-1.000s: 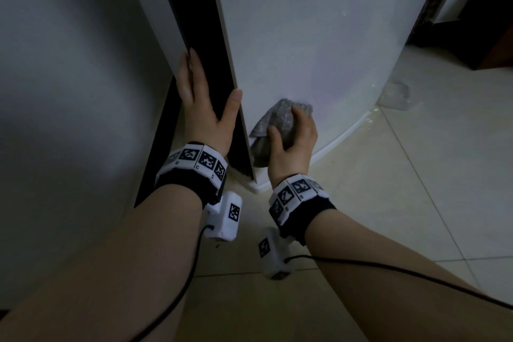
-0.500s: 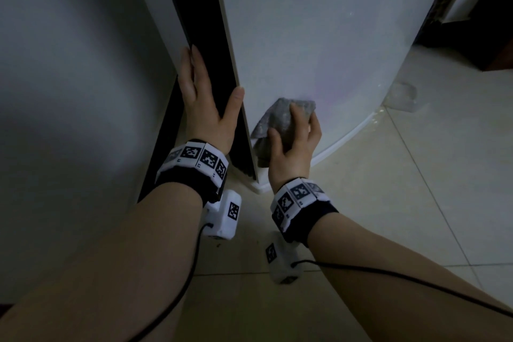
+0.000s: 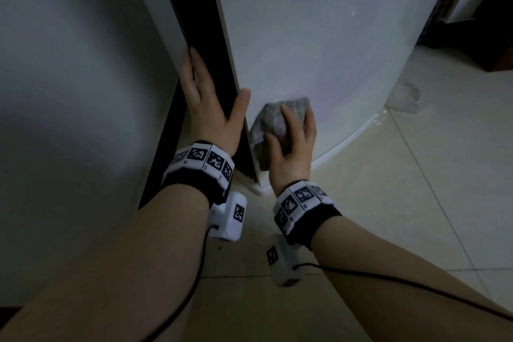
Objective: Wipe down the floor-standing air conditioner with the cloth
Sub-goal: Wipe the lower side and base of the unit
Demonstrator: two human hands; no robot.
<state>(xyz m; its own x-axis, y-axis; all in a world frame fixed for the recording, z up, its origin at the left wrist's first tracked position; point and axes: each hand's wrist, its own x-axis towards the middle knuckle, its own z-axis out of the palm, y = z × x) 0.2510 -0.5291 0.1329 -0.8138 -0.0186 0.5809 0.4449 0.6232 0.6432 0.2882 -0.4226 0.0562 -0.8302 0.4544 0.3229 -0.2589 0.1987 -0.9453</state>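
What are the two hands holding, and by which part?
The right hand grips the bunched grey cloth round its middle, pressed on the white front of the air conditioner. The left hand holds nothing; it rests flat on the unit's dark side strip.

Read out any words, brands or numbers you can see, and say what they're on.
No readable words or numbers.
The left band and right band: black-and-white square codes, no letters; tiny marks below too small to read.
The wrist boxes: the same codes.
The air conditioner and cloth: no label shows.
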